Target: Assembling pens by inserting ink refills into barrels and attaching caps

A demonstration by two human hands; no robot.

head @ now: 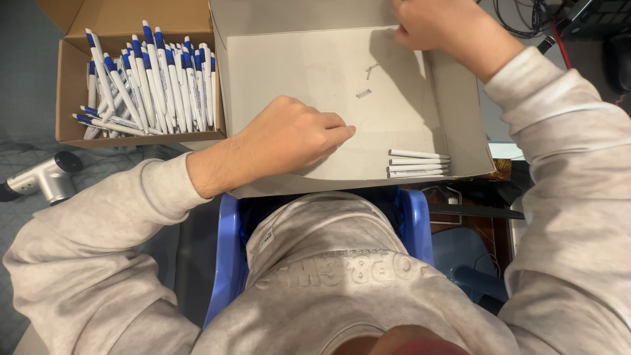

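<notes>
Springs (pixel 363 93), tiny coiled metal, lie beyond left hand (pixel 296 135), its grip seemingly pinched empty.

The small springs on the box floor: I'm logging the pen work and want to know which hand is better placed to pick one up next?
Probably the left. The left hand rests on the box floor, fingertips close to the springs. The right hand is up at the box's far wall, fingers curled.

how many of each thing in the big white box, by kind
White pen barrels: 4, side by side near the box's right wall
Small metal springs: 2
Total: 6
</notes>
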